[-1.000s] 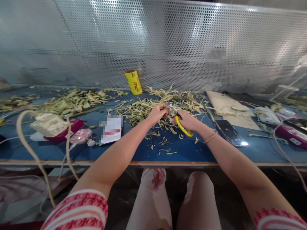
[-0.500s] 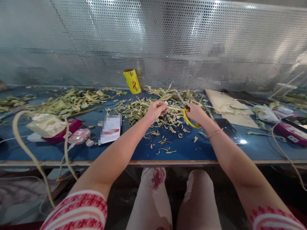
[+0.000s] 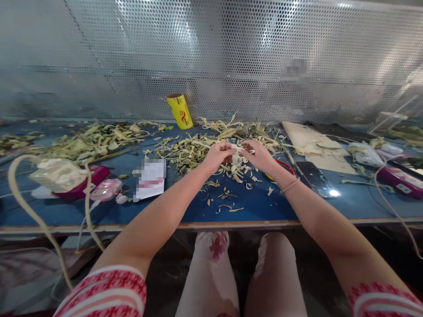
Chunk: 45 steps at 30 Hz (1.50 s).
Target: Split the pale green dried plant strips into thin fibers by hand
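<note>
My left hand [image 3: 220, 154] and my right hand [image 3: 258, 155] meet over the middle of the blue table [image 3: 257, 202]. Together they pinch a small pale piece of plant stalk [image 3: 235, 155] between their fingertips. Beneath and behind them lies a heap of cut pale green husk strips [image 3: 198, 149]. The yellow-handled scissors [image 3: 283, 166] lie on the table just right of my right wrist, mostly hidden by it.
A yellow roll [image 3: 179, 110] leans against the perforated metal wall. A phone [image 3: 315, 178] and cardboard sheets [image 3: 313, 143] lie at right. At left are a white card [image 3: 150, 179], a pink box [image 3: 82, 185], more husks [image 3: 95, 138] and a long stalk [image 3: 29, 207].
My right hand has put the scissors down on the table at its right and come back to the left hand, and both now pinch the pale piece.
</note>
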Each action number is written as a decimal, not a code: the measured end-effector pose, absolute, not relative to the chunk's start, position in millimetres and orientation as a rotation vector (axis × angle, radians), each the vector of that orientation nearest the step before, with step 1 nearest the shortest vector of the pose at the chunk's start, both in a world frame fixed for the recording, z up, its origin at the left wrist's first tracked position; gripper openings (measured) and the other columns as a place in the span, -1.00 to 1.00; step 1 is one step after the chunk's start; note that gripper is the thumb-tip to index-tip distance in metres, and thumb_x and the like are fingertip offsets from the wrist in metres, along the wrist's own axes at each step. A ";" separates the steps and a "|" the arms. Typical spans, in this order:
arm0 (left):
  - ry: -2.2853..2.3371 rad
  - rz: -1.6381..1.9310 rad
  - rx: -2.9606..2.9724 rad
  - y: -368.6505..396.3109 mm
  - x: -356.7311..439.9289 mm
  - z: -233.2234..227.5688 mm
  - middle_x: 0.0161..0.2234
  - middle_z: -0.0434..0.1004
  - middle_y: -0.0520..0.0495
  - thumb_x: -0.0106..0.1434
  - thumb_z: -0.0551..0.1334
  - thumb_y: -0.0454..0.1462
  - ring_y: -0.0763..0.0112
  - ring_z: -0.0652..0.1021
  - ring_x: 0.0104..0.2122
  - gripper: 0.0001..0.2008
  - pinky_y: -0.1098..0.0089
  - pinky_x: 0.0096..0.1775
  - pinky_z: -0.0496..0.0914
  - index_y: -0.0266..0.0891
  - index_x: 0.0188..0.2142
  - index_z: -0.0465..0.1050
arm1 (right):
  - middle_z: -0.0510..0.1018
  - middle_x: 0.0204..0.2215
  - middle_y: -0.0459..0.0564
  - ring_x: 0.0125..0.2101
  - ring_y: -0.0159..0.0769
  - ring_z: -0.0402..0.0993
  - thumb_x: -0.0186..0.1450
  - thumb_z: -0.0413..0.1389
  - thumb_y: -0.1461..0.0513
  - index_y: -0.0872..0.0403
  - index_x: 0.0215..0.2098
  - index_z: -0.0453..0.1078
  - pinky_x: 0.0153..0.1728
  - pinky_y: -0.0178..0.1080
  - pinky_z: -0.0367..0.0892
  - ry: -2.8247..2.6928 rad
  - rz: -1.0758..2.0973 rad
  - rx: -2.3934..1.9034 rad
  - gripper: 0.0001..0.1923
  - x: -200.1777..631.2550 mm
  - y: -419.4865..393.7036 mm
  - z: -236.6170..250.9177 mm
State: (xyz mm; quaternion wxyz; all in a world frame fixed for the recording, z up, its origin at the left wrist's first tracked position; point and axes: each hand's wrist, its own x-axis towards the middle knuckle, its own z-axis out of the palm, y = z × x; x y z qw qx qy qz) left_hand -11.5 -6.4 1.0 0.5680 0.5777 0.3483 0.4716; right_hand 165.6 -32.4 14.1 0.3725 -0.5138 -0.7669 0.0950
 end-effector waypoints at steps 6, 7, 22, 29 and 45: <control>0.812 1.008 1.516 -15.1 -6.3 2.5 -0.57 0.46 0.05 0.05 0.37 -0.26 0.53 0.49 -0.57 -0.81 0.42 -0.42 0.43 -0.30 -0.41 0.40 | 0.59 -0.43 -0.02 -0.44 -0.32 0.48 0.22 0.10 0.16 0.08 -0.31 0.49 -0.32 -0.22 0.39 -1.788 0.546 -1.235 -0.82 154.3 -36.0 8.5; 0.818 1.007 1.524 -15.9 -5.9 2.8 -0.55 0.49 0.02 0.08 0.35 -0.24 0.52 0.51 -0.55 -0.81 0.41 -0.40 0.44 -0.30 -0.40 0.40 | 0.58 -0.46 -0.03 -0.48 -0.33 0.46 0.20 0.11 0.17 0.08 -0.34 0.49 -0.35 -0.23 0.38 -1.774 0.567 -1.232 -0.84 155.6 -35.6 8.3; 0.860 0.980 1.352 -24.3 -6.7 13.9 -0.60 0.50 0.01 0.21 0.29 -0.29 0.55 0.52 -0.56 -0.85 0.44 -0.36 0.46 -0.34 -0.43 0.39 | 0.46 -0.65 -0.10 -0.60 -0.39 0.35 -0.02 0.30 0.05 0.10 -0.49 0.45 -0.51 -0.28 0.28 -1.673 0.870 -1.066 -0.71 163.5 -23.1 2.2; 0.787 1.022 1.388 -16.4 -9.3 8.0 -0.57 0.53 0.02 0.08 0.38 -0.30 0.55 0.55 -0.55 -0.80 0.43 -0.36 0.48 -0.33 -0.39 0.38 | 0.47 -0.65 -0.11 -0.60 -0.43 0.32 -0.09 0.30 0.13 0.12 -0.49 0.49 -0.52 -0.29 0.21 -1.558 0.969 -1.063 -0.75 163.4 -21.9 3.0; 0.771 1.039 1.415 -21.0 -5.8 11.4 -0.56 0.52 0.02 0.08 0.24 -0.47 0.54 0.54 -0.52 -0.94 0.38 -0.29 0.48 -0.34 -0.43 0.43 | 0.44 -0.66 -0.11 -0.60 -0.46 0.26 -0.08 0.35 0.05 0.10 -0.55 0.46 -0.55 -0.32 0.17 -1.443 1.069 -1.118 -0.69 161.6 -30.4 8.6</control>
